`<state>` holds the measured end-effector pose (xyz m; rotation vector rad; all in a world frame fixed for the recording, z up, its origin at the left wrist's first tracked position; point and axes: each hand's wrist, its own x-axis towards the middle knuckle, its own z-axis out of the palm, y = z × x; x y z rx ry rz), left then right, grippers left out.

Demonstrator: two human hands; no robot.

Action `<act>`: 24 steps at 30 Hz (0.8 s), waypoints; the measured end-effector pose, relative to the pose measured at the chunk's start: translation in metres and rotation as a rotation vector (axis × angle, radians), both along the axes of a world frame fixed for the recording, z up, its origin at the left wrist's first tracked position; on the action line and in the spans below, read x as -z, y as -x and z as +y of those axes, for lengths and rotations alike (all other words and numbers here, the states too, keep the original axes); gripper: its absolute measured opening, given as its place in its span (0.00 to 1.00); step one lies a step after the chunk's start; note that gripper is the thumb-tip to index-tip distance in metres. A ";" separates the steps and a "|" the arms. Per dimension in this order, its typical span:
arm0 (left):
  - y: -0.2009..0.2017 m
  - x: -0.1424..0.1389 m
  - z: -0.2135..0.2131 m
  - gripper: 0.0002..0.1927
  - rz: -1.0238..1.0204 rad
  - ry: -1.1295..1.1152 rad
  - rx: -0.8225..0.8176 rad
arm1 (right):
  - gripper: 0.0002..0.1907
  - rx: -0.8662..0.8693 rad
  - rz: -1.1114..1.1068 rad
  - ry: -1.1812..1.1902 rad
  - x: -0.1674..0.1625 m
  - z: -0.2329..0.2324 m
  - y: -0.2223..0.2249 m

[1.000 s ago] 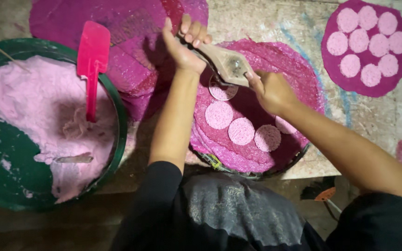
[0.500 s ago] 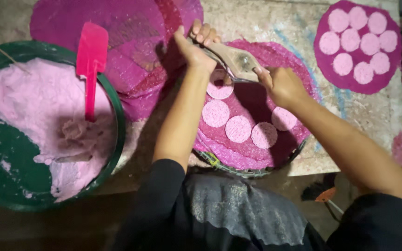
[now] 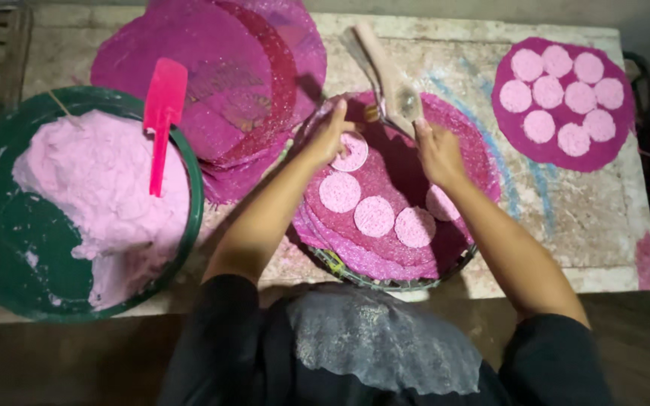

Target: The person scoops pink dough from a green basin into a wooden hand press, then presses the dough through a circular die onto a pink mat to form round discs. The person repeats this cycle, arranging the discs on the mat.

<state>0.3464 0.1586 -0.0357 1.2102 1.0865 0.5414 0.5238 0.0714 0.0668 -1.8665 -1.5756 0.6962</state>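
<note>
My left hand [image 3: 331,134] rests its curled fingertips on a round pink dough disc [image 3: 353,153] at the top of a magenta mesh sheet [image 3: 323,219]. Three more pink discs, such as one [image 3: 374,216] near the middle, curve along that sheet below it. My right hand [image 3: 435,149] grips the metal end of a wooden-handled scoop tool [image 3: 387,74], whose handle points up and away over the sheet. The tool is blurred.
A green bowl [image 3: 195,203] of pink dough [image 3: 92,188] with a pink spatula [image 3: 163,105] sits at left. Spare magenta sheets [image 3: 212,83] are stacked behind. A filled sheet [image 3: 620,141] with several discs lies at right on the stained table [image 3: 566,218]. A wire rack [image 3: 385,283] lies under my sheet.
My left hand let go of the tool and dropped onto the top disc. The tool swung upward in my right hand, which moved down slightly.
</note>
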 end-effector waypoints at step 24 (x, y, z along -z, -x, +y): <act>0.101 -0.223 -0.275 0.12 0.501 -0.856 0.749 | 0.27 -1.748 0.060 -0.031 -0.109 -0.106 0.022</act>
